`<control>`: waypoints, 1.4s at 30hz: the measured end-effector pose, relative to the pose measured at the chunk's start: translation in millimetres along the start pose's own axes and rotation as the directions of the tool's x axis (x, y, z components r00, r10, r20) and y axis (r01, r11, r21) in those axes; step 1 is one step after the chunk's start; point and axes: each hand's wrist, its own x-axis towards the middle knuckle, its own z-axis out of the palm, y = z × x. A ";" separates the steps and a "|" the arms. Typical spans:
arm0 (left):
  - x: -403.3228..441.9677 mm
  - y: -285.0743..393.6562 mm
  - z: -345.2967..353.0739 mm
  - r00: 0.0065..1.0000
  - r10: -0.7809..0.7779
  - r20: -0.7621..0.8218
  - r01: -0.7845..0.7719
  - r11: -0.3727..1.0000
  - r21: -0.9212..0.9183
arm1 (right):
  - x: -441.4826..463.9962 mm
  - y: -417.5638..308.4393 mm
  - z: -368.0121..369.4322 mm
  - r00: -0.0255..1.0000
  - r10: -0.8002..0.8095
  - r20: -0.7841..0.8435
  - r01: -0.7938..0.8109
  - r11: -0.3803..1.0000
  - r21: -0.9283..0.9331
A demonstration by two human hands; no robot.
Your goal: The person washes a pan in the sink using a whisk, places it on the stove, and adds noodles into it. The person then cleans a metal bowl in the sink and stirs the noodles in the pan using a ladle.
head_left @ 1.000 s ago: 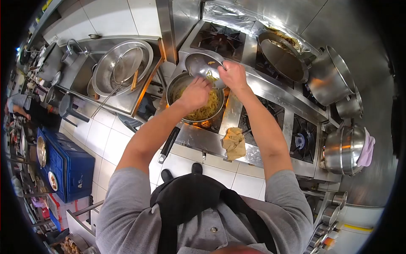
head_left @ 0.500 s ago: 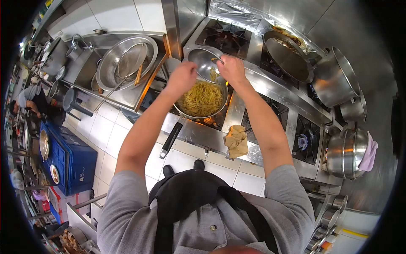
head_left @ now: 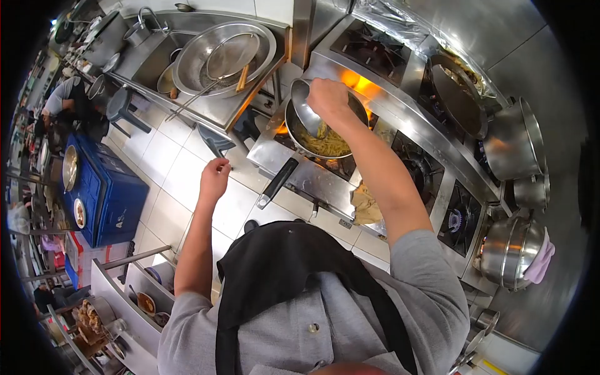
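My right hand (head_left: 329, 99) is closed on the rim of a shiny steel bowl (head_left: 302, 107), which is tilted over a frying pan (head_left: 355, 116). Yellowish noodles (head_left: 331, 147) lie in the near part of the pan, and a few strands show at the bowl's lower edge. The pan sits on a lit burner, its black handle (head_left: 279, 182) pointing toward me. Away from the stove, my left hand (head_left: 215, 179) hovers above the floor to the left of that handle. Its fingers are curled in, with nothing visible in them.
Orange flames (head_left: 362, 86) rise behind the pan. A folded tan cloth (head_left: 365, 205) lies on the stove's front edge. Left, a sink unit holds a large basin (head_left: 187, 69) with a strainer (head_left: 232, 56). Blue crates (head_left: 115, 194) and a person (head_left: 69, 103) are farther left. Pots (head_left: 509, 140) stand right.
My left hand has left the bowl and drawn back left and toward me. The bowl has tipped lower over the pan, fewer noodles show, and flames have flared up behind it. The view has shifted.
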 end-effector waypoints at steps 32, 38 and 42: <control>119.6 238.3 201.1 0.314 0.449 0.836 -0.898 0.428 0.107 | -82.7 127.2 4.8 0.837 0.331 -0.436 -0.082 0.863 0.498; 138.0 226.9 191.3 0.295 0.819 0.493 -0.943 0.166 0.288 | -80.7 133.2 -4.3 0.821 0.025 -0.571 0.135 0.962 0.236; 137.3 221.9 209.8 0.418 0.493 0.763 -0.900 0.336 0.276 | -77.7 131.2 -13.0 0.819 -0.008 -0.574 0.163 0.962 0.220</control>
